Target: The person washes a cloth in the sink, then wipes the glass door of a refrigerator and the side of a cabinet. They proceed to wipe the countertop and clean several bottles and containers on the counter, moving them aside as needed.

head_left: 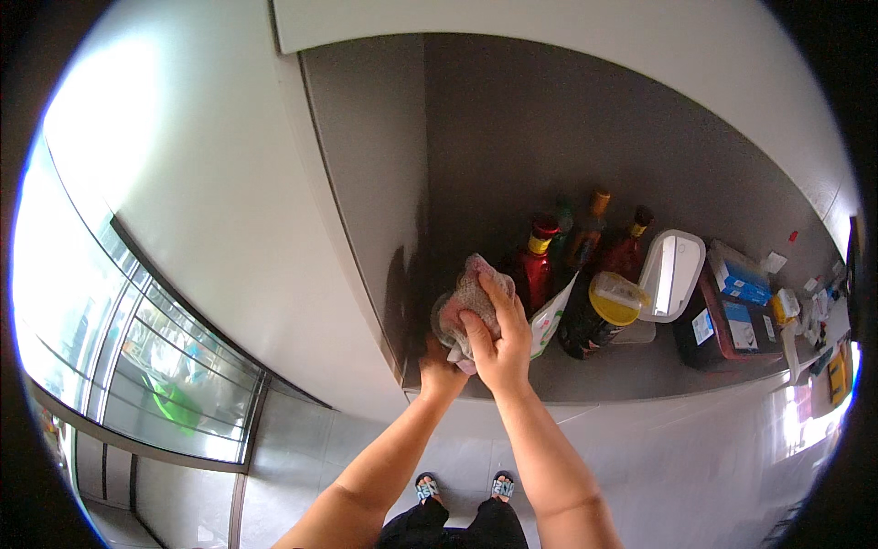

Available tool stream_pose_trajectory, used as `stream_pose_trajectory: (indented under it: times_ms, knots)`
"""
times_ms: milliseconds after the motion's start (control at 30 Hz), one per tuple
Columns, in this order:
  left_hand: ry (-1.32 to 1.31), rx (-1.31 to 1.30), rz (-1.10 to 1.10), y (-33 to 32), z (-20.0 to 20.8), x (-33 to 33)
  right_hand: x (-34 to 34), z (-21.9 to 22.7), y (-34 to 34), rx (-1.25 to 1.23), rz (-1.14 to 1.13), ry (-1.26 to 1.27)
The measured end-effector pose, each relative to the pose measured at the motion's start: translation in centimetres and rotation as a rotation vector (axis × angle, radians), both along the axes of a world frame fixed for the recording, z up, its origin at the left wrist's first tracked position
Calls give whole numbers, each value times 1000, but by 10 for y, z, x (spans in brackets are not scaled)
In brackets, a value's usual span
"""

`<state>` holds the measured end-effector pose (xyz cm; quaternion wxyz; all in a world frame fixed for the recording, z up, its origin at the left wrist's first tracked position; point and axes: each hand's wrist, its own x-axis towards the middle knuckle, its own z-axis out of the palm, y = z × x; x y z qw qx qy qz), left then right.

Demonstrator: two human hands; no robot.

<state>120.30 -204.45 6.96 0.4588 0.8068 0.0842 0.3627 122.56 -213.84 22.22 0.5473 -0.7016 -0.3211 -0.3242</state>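
My right hand (505,340) is closed on a crumpled greyish-pink cloth (471,306), its thumb and fingers pressing the fabric. Just below and to the left, my left hand (439,368) grips something under the cloth. A pale, rounded edge shows beside the fabric there, but the cloth hides what kind of thing it is. Both hands are at the left front of a dark grey niche. Right beside the cloth stands a red bottle (538,261) with a yellow neck band. A white and green packet (551,320) leans close to my right hand.
Further right are a dark jar with a yellow lid (615,300), more bottles (631,247), a white-lidded plastic container (673,274) and a dark box (732,325) with a blue box (739,274) on top. The niche's side wall (366,183) rises at left, near a window (137,357).
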Motion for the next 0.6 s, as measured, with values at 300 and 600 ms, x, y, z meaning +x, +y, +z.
stream_pose_trajectory:
  times_ms: [300, 600]
  knots:
    - [77, -68, 50, -3, -14, 3, -31, -16, -11, 91, -55, 163]
    - [-39, -292, -520, 15, 41, 0, -4, -7, -19, -45, 219, 358]
